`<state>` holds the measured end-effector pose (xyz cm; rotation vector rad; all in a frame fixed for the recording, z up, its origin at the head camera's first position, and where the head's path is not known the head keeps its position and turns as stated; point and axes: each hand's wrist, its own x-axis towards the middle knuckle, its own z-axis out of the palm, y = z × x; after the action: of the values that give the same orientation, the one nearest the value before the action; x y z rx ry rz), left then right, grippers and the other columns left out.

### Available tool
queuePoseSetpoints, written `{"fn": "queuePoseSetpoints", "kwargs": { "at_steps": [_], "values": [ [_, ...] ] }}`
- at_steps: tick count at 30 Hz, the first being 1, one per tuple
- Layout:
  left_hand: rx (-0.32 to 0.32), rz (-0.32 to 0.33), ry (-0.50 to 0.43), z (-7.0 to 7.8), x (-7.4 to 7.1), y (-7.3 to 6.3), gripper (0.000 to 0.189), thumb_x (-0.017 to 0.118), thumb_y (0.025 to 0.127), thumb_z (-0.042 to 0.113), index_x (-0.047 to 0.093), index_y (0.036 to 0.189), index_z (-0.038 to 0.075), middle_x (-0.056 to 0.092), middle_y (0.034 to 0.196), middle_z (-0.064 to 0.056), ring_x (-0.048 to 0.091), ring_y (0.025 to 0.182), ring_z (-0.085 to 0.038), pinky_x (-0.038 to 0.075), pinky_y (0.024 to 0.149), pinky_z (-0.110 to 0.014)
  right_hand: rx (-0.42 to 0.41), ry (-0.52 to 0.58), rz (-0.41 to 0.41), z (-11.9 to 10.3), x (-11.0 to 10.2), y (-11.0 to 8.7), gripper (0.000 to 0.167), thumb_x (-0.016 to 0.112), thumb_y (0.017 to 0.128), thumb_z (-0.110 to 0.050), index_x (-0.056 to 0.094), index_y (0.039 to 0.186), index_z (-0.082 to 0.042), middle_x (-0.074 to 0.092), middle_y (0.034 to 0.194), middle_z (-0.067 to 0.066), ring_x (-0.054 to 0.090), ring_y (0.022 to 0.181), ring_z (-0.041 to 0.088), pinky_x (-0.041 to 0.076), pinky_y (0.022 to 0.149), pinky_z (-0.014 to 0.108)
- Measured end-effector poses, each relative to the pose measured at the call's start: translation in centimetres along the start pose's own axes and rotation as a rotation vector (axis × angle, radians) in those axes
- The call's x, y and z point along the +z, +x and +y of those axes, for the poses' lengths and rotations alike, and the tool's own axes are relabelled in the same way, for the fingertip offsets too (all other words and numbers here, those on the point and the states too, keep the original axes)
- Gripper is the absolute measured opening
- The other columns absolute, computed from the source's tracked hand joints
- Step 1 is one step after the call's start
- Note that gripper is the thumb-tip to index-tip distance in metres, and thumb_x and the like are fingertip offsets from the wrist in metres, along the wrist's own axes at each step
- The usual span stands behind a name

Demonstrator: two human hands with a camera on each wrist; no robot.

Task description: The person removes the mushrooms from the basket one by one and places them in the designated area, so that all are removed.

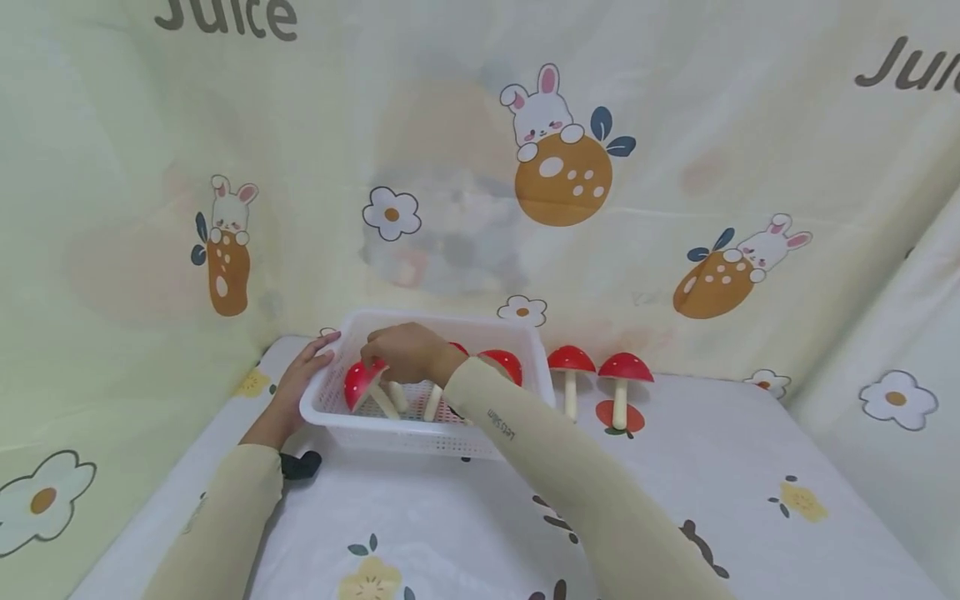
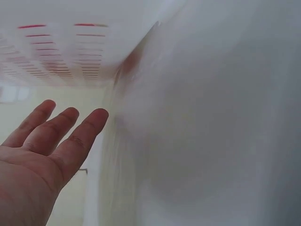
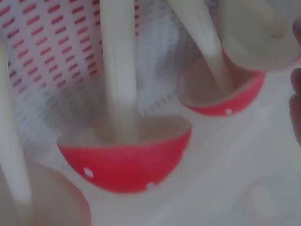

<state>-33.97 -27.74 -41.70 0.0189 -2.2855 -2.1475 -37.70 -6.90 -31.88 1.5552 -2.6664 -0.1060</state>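
Observation:
A white plastic basket [image 1: 427, 437] with slotted walls holds several toy mushrooms with red, white-dotted caps and pale stems. My right hand [image 1: 408, 352] reaches into its left part, fingers bent down and pinching the cap of a tilted toy mushroom [image 1: 358, 387]. In the right wrist view, only fingertips [image 3: 296, 101] show, at the right edge beside that cap's pale underside. Another mushroom [image 3: 127, 165] in the basket fills the middle of that view. At the basket's left end, my left hand [image 1: 294, 387] lies along the outside with straight fingers, fingertips at the rim.
Two more toy mushrooms, one [image 1: 572, 360] close to the basket's right end and another [image 1: 626, 368] beside it, lie against the back cloth. A printed cloth [image 1: 675, 483] covers the table. A black strap [image 1: 302, 465] shows at my left wrist.

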Motion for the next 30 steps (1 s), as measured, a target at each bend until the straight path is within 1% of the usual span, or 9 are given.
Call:
{"fn": "queuePoseSetpoints", "kwargs": {
  "at_steps": [3,6,9,12,14,17,25,28,30],
  "values": [
    [-0.001,-0.001,0.008,0.1,0.1,-0.1,0.055,0.042,0.103,0.044,0.025,0.155,0.038,0.021,0.165,-0.001,0.033,0.147,-0.032,0.046,0.104,-0.037,0.019,0.020,-0.002,-0.2,0.5,0.2,0.036,0.081,0.081,-0.028,0.071,0.115,-0.029,0.066,0.112,-0.011,0.061,0.098,0.004,0.054,0.095,0.025],
    [-0.006,0.004,0.013,0.1,0.1,-0.1,0.055,0.043,0.103,0.044,0.025,0.155,0.039,0.023,0.164,-0.001,0.034,0.146,-0.032,0.048,0.102,-0.038,0.044,0.051,0.020,-0.3,1.0,0.3,0.035,0.081,0.081,-0.028,0.071,0.114,-0.029,0.065,0.110,-0.012,0.059,0.096,0.003,0.054,0.095,0.025],
    [-0.006,0.000,0.011,0.0,0.1,0.0,0.055,0.043,0.102,0.044,0.025,0.154,0.039,0.024,0.164,0.000,0.035,0.146,-0.031,0.049,0.100,-0.038,0.069,0.075,0.057,-0.2,1.5,0.4,0.034,0.080,0.082,-0.028,0.072,0.115,-0.028,0.067,0.111,-0.011,0.060,0.096,0.003,0.053,0.097,0.025],
    [0.002,0.004,0.009,0.0,0.0,0.1,0.055,0.044,0.102,0.043,0.026,0.155,0.037,0.025,0.163,0.000,0.035,0.146,-0.031,0.049,0.100,-0.037,0.115,0.129,0.094,0.2,2.0,0.4,0.033,0.080,0.082,-0.027,0.072,0.114,-0.027,0.068,0.111,-0.011,0.061,0.096,0.004,0.053,0.097,0.026],
    [0.006,0.009,0.017,0.0,-0.1,0.1,0.056,0.044,0.102,0.044,0.026,0.155,0.036,0.025,0.164,0.000,0.035,0.146,-0.031,0.049,0.100,-0.038,0.148,0.174,0.119,0.4,2.3,0.5,0.031,0.081,0.081,-0.026,0.073,0.111,-0.026,0.068,0.110,-0.011,0.061,0.096,0.004,0.054,0.096,0.027],
    [0.004,0.016,0.022,0.2,-0.1,0.0,0.057,0.044,0.102,0.045,0.025,0.155,0.037,0.024,0.164,0.000,0.035,0.146,-0.031,0.049,0.100,-0.040,0.167,0.211,0.156,0.6,2.4,0.6,0.028,0.082,0.080,-0.026,0.074,0.107,-0.024,0.071,0.108,-0.009,0.063,0.094,0.006,0.055,0.093,0.027],
    [0.005,0.006,-0.003,0.3,-0.1,0.0,0.055,0.041,0.103,0.042,0.026,0.155,0.035,0.023,0.164,-0.002,0.033,0.147,-0.031,0.046,0.105,-0.037,0.172,0.165,0.211,0.4,1.8,0.5,0.021,0.078,0.085,-0.027,0.078,0.104,-0.019,0.075,0.100,-0.006,0.066,0.085,0.007,0.057,0.087,0.022],
    [0.003,0.004,-0.015,0.2,-0.1,0.0,0.053,0.040,0.104,0.040,0.027,0.155,0.034,0.023,0.164,-0.002,0.034,0.146,-0.030,0.045,0.106,-0.035,0.187,0.161,0.264,0.5,1.4,0.0,0.020,0.076,0.087,-0.025,0.078,0.104,-0.016,0.075,0.096,-0.004,0.065,0.082,0.009,0.056,0.082,0.020],
    [0.001,0.004,-0.017,0.2,0.0,0.1,0.052,0.040,0.104,0.041,0.028,0.155,0.034,0.024,0.164,-0.002,0.036,0.144,-0.030,0.046,0.105,-0.035,0.199,0.182,0.333,0.9,1.1,-0.5,0.017,0.076,0.087,-0.023,0.079,0.102,-0.014,0.075,0.094,-0.002,0.066,0.081,0.010,0.056,0.080,0.020]
  ]
}}
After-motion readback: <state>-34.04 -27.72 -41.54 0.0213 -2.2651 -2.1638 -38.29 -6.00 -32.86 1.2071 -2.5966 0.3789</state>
